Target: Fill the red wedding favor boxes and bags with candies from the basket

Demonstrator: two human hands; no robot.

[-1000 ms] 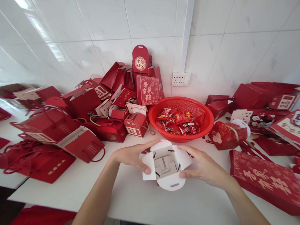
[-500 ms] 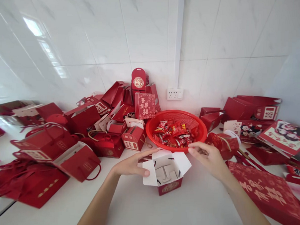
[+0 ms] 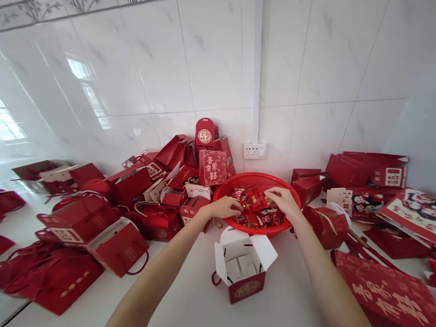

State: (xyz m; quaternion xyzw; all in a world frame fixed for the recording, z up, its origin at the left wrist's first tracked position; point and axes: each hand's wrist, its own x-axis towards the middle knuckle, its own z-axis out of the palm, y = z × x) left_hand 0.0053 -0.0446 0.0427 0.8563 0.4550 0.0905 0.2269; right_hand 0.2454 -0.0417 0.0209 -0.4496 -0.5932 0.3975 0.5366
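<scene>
We are reaching with both hands into the red plastic basket (image 3: 227, 187) that is standing at the back of the white counter (image 3: 197, 302), against the tiled wall. The left hand (image 3: 224, 207) is resting over the near-left rim with its fingers curled down onto the wrapped candies (image 3: 254, 203); whether it is already pinching one we cannot tell. The right hand (image 3: 282, 201) is lying over the middle of the pile, fingers bent and drawn together on the wrappers, though a firm hold is not confirmed.

The small red gift box (image 3: 245, 273) is standing upright just in front of the basket, between our forearms, with its four white flaps spread open and the inside showing bare.

In our judgement, doing this step well is calling for gathering a modest handful with each hand, closing the fingers fully before lifting, and clearing the rim without dragging the basket forward into the box. The flaps are standing wide, so we should be lowering the sweets straight down the centre. The heap of folded red boxes (image 3: 129, 203) on the left is lying near the left elbow and is warranting care.
</scene>
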